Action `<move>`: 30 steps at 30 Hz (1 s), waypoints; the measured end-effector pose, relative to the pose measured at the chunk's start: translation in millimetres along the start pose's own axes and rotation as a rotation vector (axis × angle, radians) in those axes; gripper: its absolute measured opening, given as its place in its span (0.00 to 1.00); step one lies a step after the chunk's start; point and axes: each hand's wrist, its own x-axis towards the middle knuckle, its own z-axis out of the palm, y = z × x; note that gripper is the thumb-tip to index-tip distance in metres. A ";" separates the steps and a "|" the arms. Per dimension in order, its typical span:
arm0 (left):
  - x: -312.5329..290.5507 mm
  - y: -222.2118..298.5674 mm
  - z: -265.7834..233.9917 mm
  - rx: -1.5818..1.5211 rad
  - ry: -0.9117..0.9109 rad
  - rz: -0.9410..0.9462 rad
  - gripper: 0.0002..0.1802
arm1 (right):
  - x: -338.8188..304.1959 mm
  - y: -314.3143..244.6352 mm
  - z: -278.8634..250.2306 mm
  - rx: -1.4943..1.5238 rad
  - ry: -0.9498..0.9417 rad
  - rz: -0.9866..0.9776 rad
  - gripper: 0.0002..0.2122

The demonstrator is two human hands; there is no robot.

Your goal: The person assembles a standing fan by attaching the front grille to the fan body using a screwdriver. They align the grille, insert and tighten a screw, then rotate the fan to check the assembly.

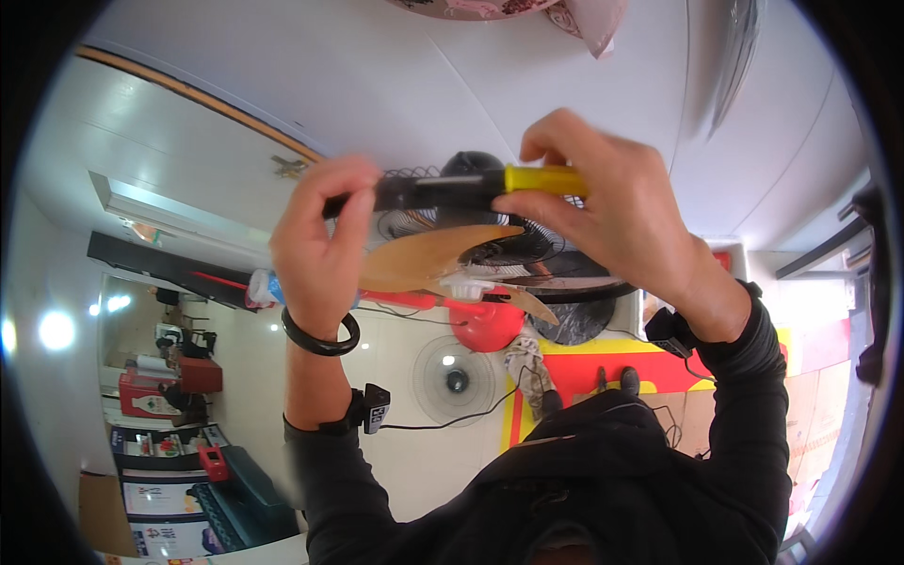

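Observation:
My right hand [617,184] is closed around the yellow handle of a screwdriver [541,180], whose shaft points left. My left hand [325,235] is pinched on the end of a dark strip-like part [410,193]; its exact kind is unclear. The screwdriver's shaft lies across this part, and its tip is hard to make out. Just below and behind both hands is an electric fan with translucent amber blades [405,261], a white hub [464,286] and a dark wire guard [537,247]. A dark rounded housing [471,165] shows behind the strip.
On the pale floor lies a round wire fan guard [455,379]. Near it are a red rounded object [487,326], a crumpled cloth [529,364] and a dark round base [576,320]. A red and yellow mat [579,372] spreads near my feet. White wall panels [584,66] stand ahead.

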 end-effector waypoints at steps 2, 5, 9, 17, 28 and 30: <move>-1.8 2.2 -0.1 0.043 -0.001 -0.029 0.07 | -3.1 -0.5 -2.2 -0.038 -0.108 -0.001 0.09; -0.9 2.9 -1.1 0.070 -0.021 -0.032 0.08 | -4.2 3.0 -4.1 -0.020 -0.102 -0.061 0.08; -1.2 0.6 -1.0 0.080 -0.020 -0.045 0.08 | -2.2 12.2 0.6 0.164 0.039 -0.095 0.08; 1.0 -6.4 -4.4 0.181 -0.029 -0.048 0.08 | -8.1 20.3 5.5 0.050 -0.143 0.044 0.10; 0.5 -5.1 -1.6 0.065 0.001 -0.019 0.08 | -0.4 26.1 11.9 0.192 0.084 -0.078 0.11; 0.6 -4.7 -3.1 0.063 -0.040 0.003 0.08 | -3.7 19.9 8.3 0.118 -0.049 -0.004 0.12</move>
